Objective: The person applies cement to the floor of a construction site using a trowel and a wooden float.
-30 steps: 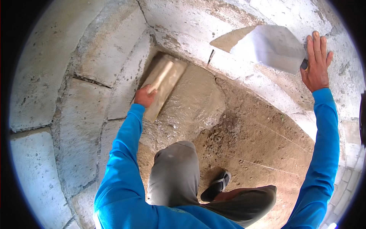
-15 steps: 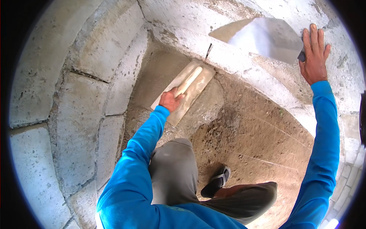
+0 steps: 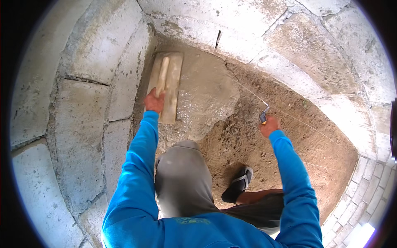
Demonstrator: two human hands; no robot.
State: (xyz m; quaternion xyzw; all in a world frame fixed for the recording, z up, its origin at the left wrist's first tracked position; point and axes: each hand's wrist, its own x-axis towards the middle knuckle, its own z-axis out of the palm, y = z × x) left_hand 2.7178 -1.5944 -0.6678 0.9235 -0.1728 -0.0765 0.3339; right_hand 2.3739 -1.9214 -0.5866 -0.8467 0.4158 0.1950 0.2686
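Note:
My left hand [image 3: 154, 100] is closed on the handle of a rectangular wooden float [image 3: 173, 89]. The float lies on wet grey mortar [image 3: 204, 89] in the corner, close beside the left block wall. My right hand [image 3: 271, 126] grips the dark handle of a trowel [image 3: 264, 111] above the bare soil. Its blade is turned nearly edge-on, showing only as a thin line that points up and left toward the mortar.
Pale block walls [image 3: 80, 136] rise on the left and along the far side [image 3: 186, 20]. A dark rod [image 3: 218, 39] sticks out near the far wall's base. Thin strings cross the brown soil [image 3: 231, 144]. My sandalled foot [image 3: 242, 182] stands on it.
My right hand has come down from the far right wall with the trowel, whose blade has turned from broadside to edge-on. The float has slid left to the left wall and turned straighter.

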